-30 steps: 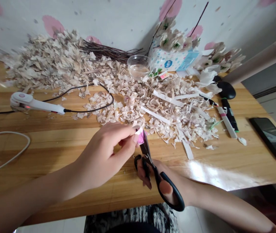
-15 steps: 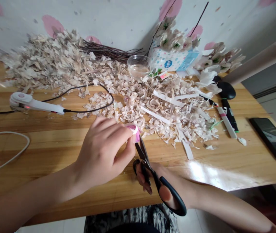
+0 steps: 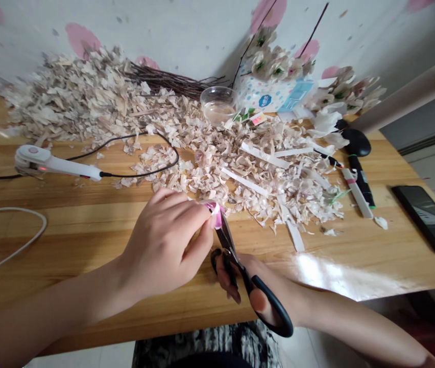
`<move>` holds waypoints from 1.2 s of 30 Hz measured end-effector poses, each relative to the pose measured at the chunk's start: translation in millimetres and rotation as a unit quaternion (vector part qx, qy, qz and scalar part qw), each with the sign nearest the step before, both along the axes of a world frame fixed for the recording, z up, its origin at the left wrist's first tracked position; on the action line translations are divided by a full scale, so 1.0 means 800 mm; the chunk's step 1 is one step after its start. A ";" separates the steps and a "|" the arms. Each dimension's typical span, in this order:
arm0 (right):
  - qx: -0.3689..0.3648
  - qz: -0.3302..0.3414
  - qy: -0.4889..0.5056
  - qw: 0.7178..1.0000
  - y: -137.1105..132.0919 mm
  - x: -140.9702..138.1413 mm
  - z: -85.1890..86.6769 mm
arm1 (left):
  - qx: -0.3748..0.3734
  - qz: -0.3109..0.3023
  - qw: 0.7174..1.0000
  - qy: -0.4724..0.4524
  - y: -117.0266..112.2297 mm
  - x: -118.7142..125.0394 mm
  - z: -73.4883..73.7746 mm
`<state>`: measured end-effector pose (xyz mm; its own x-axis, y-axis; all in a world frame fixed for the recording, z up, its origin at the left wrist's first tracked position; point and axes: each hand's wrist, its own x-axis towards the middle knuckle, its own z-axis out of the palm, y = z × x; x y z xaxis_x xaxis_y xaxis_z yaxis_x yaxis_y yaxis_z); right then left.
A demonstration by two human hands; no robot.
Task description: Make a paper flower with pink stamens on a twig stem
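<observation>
Over the front middle of the table, my left hand (image 3: 169,237) pinches a small pink-and-white piece (image 3: 217,214) between thumb and fingers; its material is hard to make out. My right hand (image 3: 236,281) holds black-handled scissors (image 3: 228,243), with the thumb through the larger handle loop and fingers in the other. The narrowly parted blades point up at the pink piece and meet its lower edge. Just beyond both hands lies a wide spread of dry, pale petal-like flakes (image 3: 202,168).
A white handheld device (image 3: 56,166) with a black cable lies left, near a white cord (image 3: 43,220). Behind are dark twigs (image 3: 175,82), a clear plastic cup (image 3: 217,107) and a tissue pack (image 3: 271,97) with paper-like flowers. White strips (image 3: 265,156) and a phone (image 3: 430,220) lie right.
The scissors have shifted slightly up, and their blade tips overlap the pink piece more. That piece has turned a little in my left fingers. Everything else has stayed in place.
</observation>
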<state>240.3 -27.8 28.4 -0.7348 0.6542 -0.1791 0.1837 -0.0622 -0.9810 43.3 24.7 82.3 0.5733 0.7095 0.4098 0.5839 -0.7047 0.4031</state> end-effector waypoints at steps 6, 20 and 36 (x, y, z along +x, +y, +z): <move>0.007 -0.009 0.004 1.000 0.000 -0.001 0.000 | -0.007 0.000 1.000 0.000 0.000 -0.002 -0.003; -0.063 -0.023 0.023 0.997 -0.003 0.001 -0.007 | -0.052 0.000 0.998 -0.028 0.000 0.001 -0.001; -0.115 -0.061 -0.015 0.991 -0.004 0.001 -0.006 | -0.072 0.001 0.997 -0.035 0.001 -0.001 -0.001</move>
